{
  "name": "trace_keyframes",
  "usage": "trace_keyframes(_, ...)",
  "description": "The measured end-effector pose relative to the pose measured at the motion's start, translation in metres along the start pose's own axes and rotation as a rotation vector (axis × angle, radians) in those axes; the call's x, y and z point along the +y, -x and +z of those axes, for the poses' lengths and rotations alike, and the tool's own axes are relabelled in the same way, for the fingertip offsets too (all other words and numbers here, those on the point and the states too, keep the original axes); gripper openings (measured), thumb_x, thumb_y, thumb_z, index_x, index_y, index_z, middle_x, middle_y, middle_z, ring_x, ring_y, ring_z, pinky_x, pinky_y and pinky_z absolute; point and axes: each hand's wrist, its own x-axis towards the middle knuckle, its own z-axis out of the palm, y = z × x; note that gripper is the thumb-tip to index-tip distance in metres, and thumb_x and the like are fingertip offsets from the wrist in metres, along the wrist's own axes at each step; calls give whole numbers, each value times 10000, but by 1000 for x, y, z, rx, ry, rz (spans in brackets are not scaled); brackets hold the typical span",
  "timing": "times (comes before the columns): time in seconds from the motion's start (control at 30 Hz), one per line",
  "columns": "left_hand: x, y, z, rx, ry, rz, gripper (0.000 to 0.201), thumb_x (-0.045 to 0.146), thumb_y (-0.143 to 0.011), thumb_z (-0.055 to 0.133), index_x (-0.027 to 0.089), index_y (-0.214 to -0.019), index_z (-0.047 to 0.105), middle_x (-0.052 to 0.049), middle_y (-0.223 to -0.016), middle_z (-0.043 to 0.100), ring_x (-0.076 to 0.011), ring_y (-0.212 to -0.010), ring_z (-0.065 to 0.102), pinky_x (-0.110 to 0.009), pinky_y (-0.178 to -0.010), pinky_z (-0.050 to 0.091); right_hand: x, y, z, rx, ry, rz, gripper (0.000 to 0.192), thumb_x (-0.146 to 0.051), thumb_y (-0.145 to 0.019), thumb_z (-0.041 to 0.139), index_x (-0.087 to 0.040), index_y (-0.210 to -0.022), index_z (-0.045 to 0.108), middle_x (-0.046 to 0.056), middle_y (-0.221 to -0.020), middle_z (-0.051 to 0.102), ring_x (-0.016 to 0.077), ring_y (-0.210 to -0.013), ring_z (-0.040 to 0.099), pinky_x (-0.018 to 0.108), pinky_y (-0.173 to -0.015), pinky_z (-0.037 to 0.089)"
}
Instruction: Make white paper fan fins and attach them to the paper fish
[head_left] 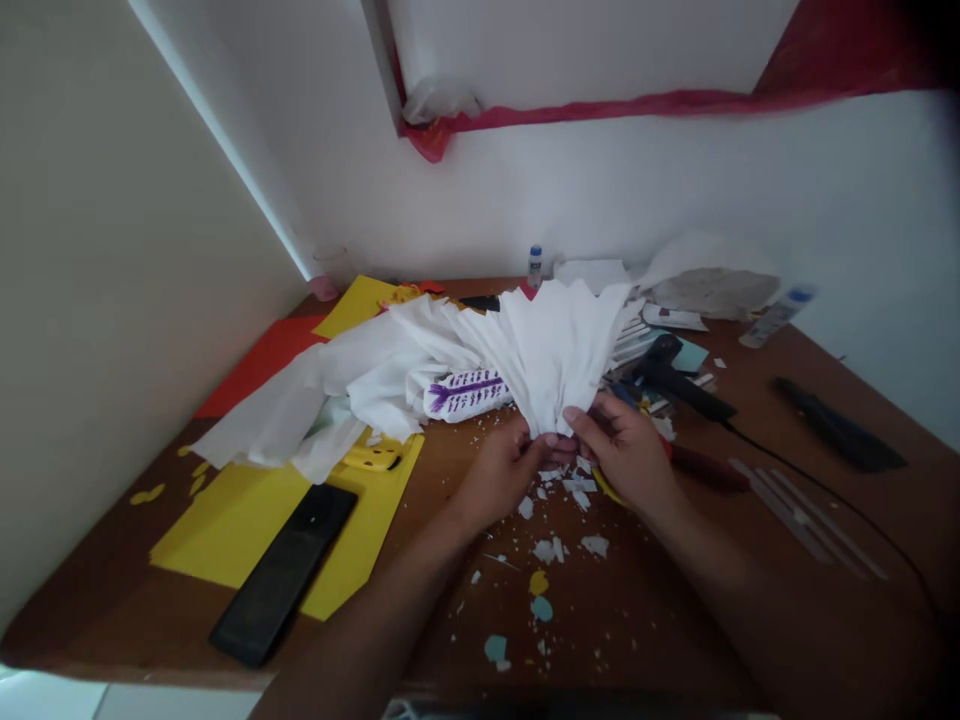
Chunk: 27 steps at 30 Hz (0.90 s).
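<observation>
A sheet of white crepe-like paper [559,340] fans upward, its lower edge gathered into pleats between my two hands. My left hand [504,462] pinches the bottom of the gathers from the left. On the right side, my right hand [626,445] is closed on the same bunched edge, thumb on top. Just behind the hands lies a white piece with purple marks [469,393], partly covered by the paper. More crumpled white paper [360,370] spreads to the left. Small white paper scraps [577,487] lie beneath the hands.
A black phone [285,575] rests on yellow sheets [217,530] at the left. At the right are a black glue gun [686,385] with its cord, a dark-handled tool [840,425] and pale sticks [802,515]. A glue bottle [778,317] stands near the wall.
</observation>
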Motion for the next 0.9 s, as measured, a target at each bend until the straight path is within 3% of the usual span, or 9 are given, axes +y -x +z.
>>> trace_keyframes(0.1,-2,0,-3,-9,-27,-26,407,562,-983,740,181,-1124,753,-124,-1123,837,-278,-984,814,-416,-938,637,-2,-2,-3,39,-16,18,516,-709,-839,829,-228,-951,681,-6,-736,683,153,-577,562,281,-509,474)
trace_keyframes(0.27,-3,1,-5,-26,-29,-51,410,582,-966,752,194,-1099,765,-126,-1147,836,-308,-1025,817,-412,-901,644,-8,-4,-7,108,14,13,522,-717,-835,833,-241,-906,631,-49,-627,602,131,-503,499,269,-471,398)
trace_keyframes(0.47,0,1,-2,-4,-25,-53,436,603,-945,765,186,-1071,763,-136,-1145,832,-302,-989,820,-387,-849,643,-5,-4,-8,107,8,14,504,-692,-848,837,-243,-855,609,-60,-586,582,127,-495,471,272,-487,368)
trace_keyframes(0.9,1,0,-7,7,-72,-80,422,612,-926,766,203,-1030,780,-88,-927,824,-270,-814,801,-371,-725,618,-4,-4,-7,67,-51,20,461,-662,-887,821,-245,-906,626,-64,-602,577,127,-510,471,267,-483,359)
